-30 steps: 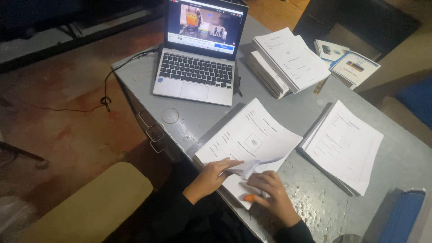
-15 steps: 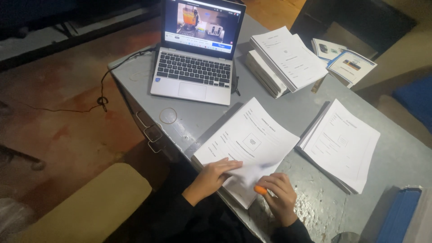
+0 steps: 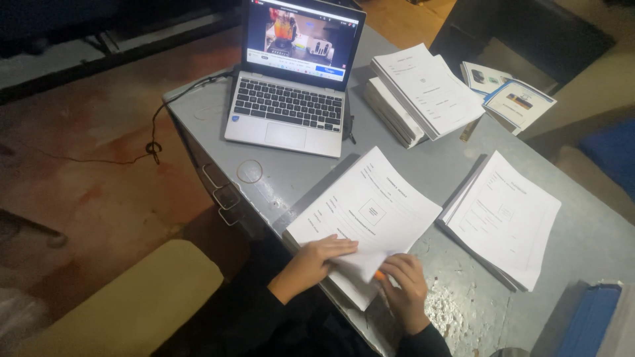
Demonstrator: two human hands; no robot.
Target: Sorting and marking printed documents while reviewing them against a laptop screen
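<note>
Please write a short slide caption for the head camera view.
Two hands, left hand and right hand, on a paper stack beside an open laptop.

Matt white paper stack (image 3: 370, 211); grey metal desk (image 3: 456, 311), scuffed, worn paint.

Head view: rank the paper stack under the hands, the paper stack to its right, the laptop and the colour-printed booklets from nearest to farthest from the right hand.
From the right hand:
1. Paper stack under the hands: touching, just left.
2. Right-hand paper stack: on the right, apart.
3. Laptop: far left corner.
4. Colour-printed booklets: far right edge; nearly level with the laptop, too close to call.
</note>
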